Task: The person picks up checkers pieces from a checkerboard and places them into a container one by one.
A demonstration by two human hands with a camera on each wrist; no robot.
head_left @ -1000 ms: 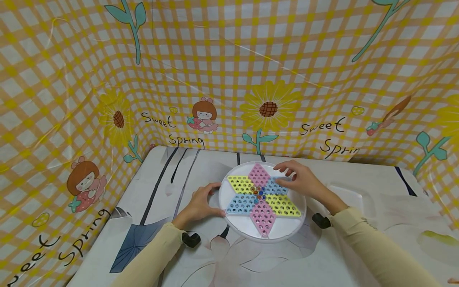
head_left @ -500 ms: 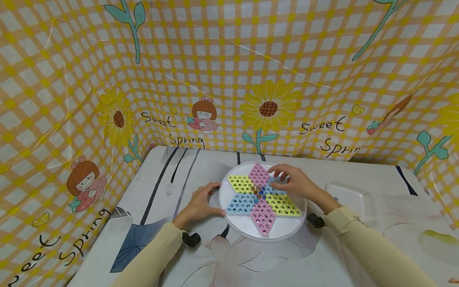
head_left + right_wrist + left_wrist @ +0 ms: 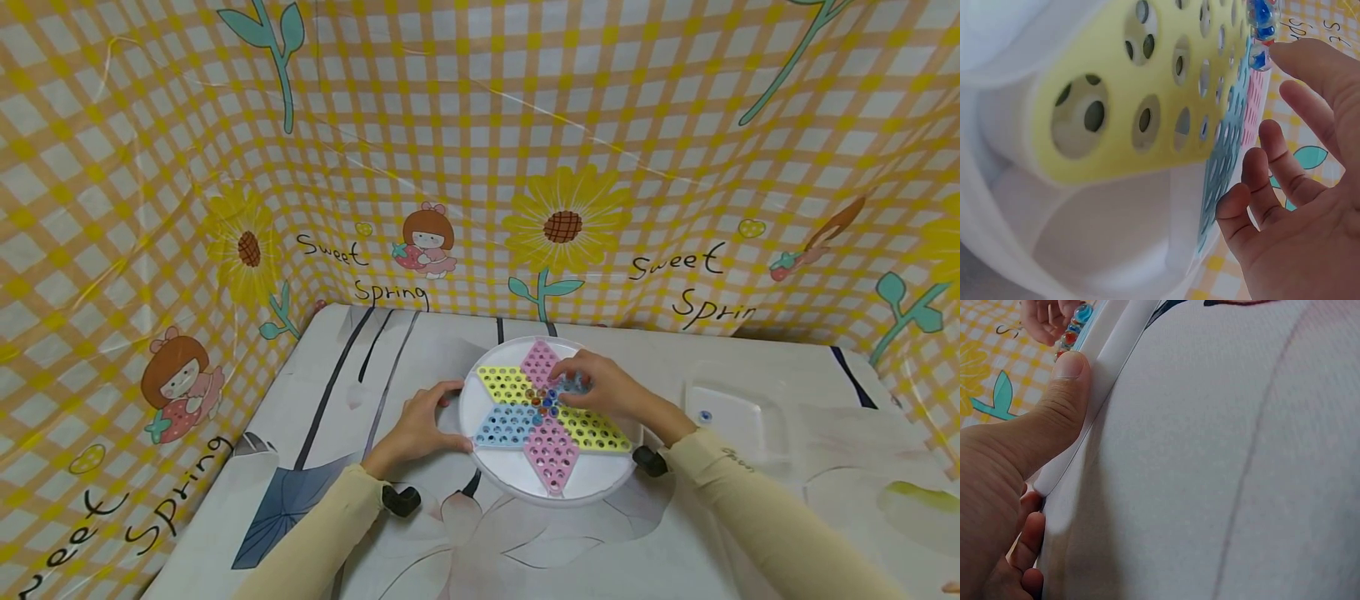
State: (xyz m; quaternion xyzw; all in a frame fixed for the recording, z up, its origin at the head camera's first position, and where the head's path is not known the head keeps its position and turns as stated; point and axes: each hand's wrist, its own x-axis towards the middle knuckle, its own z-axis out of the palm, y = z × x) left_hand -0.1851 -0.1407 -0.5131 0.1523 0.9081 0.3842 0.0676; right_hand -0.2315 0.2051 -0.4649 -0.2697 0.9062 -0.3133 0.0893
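Observation:
A round white Chinese checkers board (image 3: pixel 487 471) with a pink, yellow and blue six-pointed star of holes lies on the table. Several glass marbles (image 3: pixel 542 402) sit at its centre. My left hand (image 3: pixel 416 425) grips the board's left edge. In the left wrist view its thumb (image 3: pixel 1069 394) lies on the rim, while the other fingers are round the outer side. Over the blue section my right hand (image 3: pixel 603 387) hovers, thumb and fingers apart. In the right wrist view, the right thumb tip is right at a clear-and-blue marble (image 3: pixel 1260 57), the other fingers loosely bent.
To the right stands a shallow clear tray (image 3: pixel 768 425) holding one blue-centred marble (image 3: pixel 705 416). A printed cloth (image 3: pixel 480 167) hangs as a wall behind the table (image 3: pixel 405 550). Each wrist carries a dark camera (image 3: pixel 649 460).
My right hand has moved left over the board, from its right rim to the central marbles. The marble in the tray has come into sight. The left hand has not moved.

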